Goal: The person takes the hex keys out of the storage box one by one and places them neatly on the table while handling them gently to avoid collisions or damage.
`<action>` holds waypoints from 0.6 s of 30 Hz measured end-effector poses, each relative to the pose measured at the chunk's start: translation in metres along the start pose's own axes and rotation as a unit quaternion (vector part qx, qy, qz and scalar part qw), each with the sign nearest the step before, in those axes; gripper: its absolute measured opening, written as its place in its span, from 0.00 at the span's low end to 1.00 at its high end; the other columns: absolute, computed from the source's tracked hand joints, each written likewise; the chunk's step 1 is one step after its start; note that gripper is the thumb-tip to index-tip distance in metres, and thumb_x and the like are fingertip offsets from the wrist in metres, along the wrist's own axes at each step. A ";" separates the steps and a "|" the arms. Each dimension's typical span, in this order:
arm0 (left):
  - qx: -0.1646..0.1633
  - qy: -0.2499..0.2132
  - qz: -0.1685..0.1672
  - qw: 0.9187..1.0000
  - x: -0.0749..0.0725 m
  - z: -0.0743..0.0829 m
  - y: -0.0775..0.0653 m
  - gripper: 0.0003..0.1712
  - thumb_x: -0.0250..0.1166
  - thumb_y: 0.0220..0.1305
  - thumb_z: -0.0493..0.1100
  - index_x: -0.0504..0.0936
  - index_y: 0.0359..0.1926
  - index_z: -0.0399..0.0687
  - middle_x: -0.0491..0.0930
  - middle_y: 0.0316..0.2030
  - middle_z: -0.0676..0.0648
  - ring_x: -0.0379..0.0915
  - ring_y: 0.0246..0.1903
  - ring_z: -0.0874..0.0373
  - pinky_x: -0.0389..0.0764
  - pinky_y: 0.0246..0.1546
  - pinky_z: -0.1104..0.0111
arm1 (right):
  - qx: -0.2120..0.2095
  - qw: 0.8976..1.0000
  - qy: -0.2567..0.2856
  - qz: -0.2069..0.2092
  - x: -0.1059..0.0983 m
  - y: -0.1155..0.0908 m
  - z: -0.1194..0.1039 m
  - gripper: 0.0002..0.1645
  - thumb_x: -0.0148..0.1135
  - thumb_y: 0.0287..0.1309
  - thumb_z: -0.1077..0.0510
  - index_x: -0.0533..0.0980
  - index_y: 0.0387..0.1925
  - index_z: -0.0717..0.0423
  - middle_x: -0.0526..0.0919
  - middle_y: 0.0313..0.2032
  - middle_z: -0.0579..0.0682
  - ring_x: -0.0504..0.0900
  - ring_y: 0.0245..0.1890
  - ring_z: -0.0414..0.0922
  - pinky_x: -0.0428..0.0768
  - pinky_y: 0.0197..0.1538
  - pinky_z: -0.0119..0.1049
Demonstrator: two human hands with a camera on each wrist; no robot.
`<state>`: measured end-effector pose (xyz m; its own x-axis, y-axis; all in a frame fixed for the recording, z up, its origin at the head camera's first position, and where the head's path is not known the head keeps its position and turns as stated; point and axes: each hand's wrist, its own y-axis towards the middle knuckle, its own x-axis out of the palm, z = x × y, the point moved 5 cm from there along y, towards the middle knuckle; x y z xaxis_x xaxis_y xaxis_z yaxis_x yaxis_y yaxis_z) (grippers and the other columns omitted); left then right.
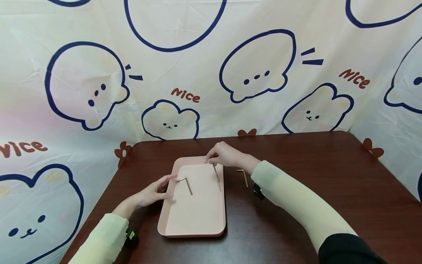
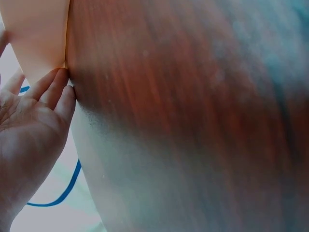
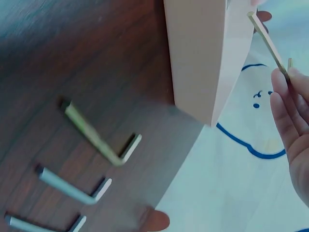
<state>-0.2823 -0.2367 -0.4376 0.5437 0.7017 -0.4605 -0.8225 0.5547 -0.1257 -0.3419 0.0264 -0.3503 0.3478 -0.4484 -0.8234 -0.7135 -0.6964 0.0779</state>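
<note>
A pale pink rectangular tray (image 1: 201,216) lies on the table. My left hand (image 1: 152,192) rests against its left side, thumb and fingers spread; in the left wrist view, nearly straight fingers (image 2: 50,87) touch the tray's wall. Over the tray's far right corner, my right hand (image 1: 225,154) pinches an L-shaped hex key (image 1: 216,173) by its short-arm end, the long arm hanging down. Another hex key (image 1: 188,186) lies inside the tray at the left. Right of the tray, a hex key (image 1: 245,178) lies on the table, partly beside my right forearm.
In the right wrist view, three hex keys lie in a row on the table: a brassy one (image 3: 94,133), a silvery one (image 3: 67,186) and another silvery one (image 3: 41,224). Behind the dark wooden table (image 1: 296,176) hangs a cartoon-printed cloth (image 1: 211,73).
</note>
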 end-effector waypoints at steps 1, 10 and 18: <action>0.001 0.001 0.000 1.000 0.000 0.000 0.000 0.41 0.65 0.65 0.39 0.54 0.73 0.39 0.52 0.71 0.32 0.42 0.71 0.37 0.49 0.66 0.43 | 0.002 1.000 0.000 0.001 -0.003 -0.002 0.001 0.08 0.63 0.64 0.61 0.86 0.41 0.55 0.86 0.33 0.49 0.74 0.26 0.41 0.72 0.30 0.31; 0.000 0.003 0.003 1.000 -0.001 0.000 0.000 0.41 0.65 0.65 0.39 0.54 0.73 0.39 0.53 0.71 0.32 0.44 0.71 0.37 0.49 0.66 0.42 | 0.011 1.000 -0.002 0.010 -0.021 -0.022 0.014 0.07 0.63 0.63 0.61 0.86 0.39 0.53 0.86 0.30 0.48 0.72 0.22 0.39 0.70 0.27 0.31; -0.003 0.006 0.000 1.000 -0.001 -0.001 0.000 0.41 0.65 0.65 0.40 0.54 0.73 0.40 0.52 0.71 0.32 0.43 0.71 0.37 0.49 0.66 0.42 | 0.009 1.000 -0.002 0.019 -0.034 -0.041 0.030 0.07 0.62 0.64 0.62 0.84 0.32 0.52 0.83 0.27 0.45 0.77 0.26 0.44 0.73 0.29 0.32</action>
<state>-0.2825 -0.2378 -0.4383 0.5409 0.6970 -0.4708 -0.8240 0.5514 -0.1303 -0.3424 0.0869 -0.3426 0.3190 -0.4718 -0.8220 -0.7371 -0.6686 0.0977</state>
